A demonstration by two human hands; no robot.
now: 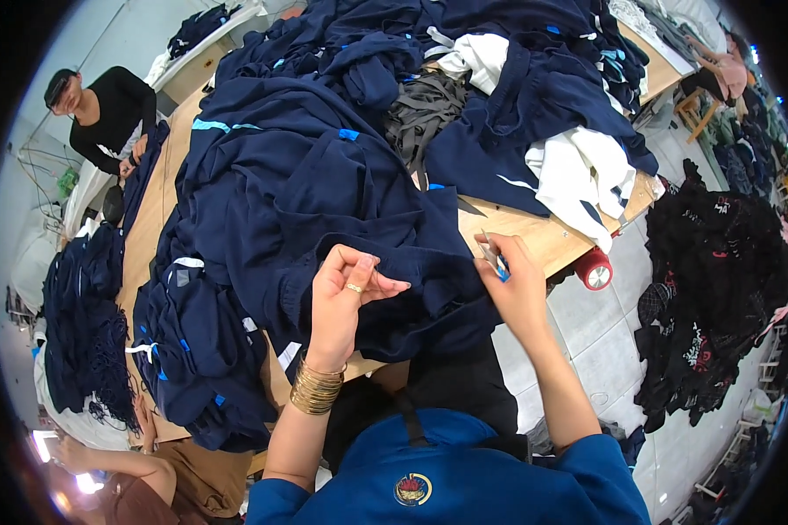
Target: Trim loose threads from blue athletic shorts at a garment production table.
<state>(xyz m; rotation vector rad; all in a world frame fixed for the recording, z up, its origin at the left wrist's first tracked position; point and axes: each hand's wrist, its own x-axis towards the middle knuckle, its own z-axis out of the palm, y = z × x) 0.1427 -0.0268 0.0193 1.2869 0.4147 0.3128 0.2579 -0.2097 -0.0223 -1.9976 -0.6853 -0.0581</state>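
Observation:
A large heap of navy blue garments point(324, 175) covers the table before me, and one navy garment point(438, 271) hangs over its near edge onto my lap. Over this garment is my left hand point(346, 289), its fingers curled in; what they hold, if anything, is too small to make out. A ring and a stack of gold bangles point(315, 388) are on that hand and wrist. At the garment's right side, my right hand point(518, 284) is closed around small thread snips point(488, 246), with a metal blade pointing up and a bit of blue by the fingers.
White garments point(587, 175) and a bundle of dark grey strips point(425, 114) lie on the wooden table point(534, 232). Below its right edge is a red cylinder point(594, 269). Black clothes point(709, 289) are piled on the tiled floor. Other people sit or stand left and far right.

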